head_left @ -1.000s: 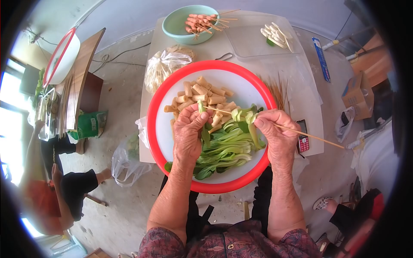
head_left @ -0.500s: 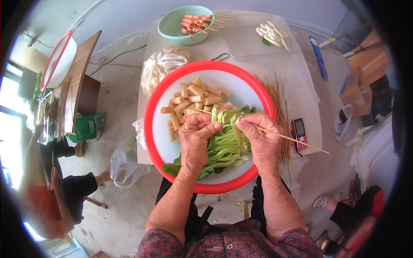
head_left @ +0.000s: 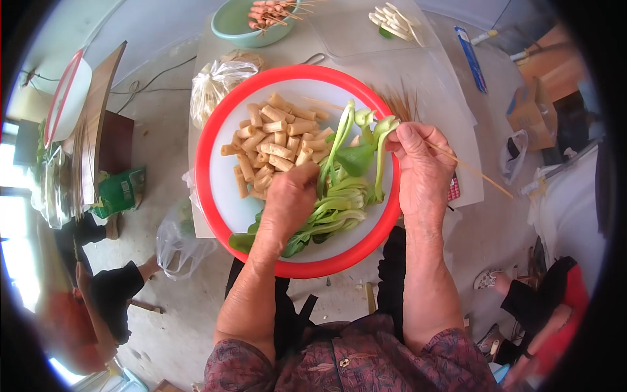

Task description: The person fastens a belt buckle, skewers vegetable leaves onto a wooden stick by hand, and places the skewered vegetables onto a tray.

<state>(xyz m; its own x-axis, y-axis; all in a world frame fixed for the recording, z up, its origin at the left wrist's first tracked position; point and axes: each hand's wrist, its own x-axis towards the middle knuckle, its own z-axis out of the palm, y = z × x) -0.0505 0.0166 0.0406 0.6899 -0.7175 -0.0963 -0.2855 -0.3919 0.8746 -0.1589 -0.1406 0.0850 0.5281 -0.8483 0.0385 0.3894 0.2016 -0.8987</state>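
My right hand (head_left: 424, 163) pinches a bamboo skewer (head_left: 484, 178) at the right rim of the basin. Pale green stems of leafy greens (head_left: 364, 119) are threaded on it, their leaves hanging down. Over the basin's middle, my left hand (head_left: 290, 196) is closed beside a hanging stem; its fingertips are turned away, so what they grip is hidden. Below lies a heap of leafy greens (head_left: 336, 212), which look like bok choy. Short tan cylindrical pieces (head_left: 277, 140) are piled in the far left part of the red-rimmed white basin (head_left: 206, 176).
Behind stand a mint-green bowl (head_left: 228, 32) with skewered pink pieces (head_left: 269, 12) and a knotted plastic bag (head_left: 219, 85). White strips (head_left: 395, 21) and loose skewers (head_left: 400, 101) lie on the table (head_left: 457, 117). People sit at left (head_left: 72, 294) and right (head_left: 555, 320).
My hands have moved apart: the right rose up and right with the skewer, the left drew left. The threaded greens now hang more spread out. The whole view has shifted slightly.
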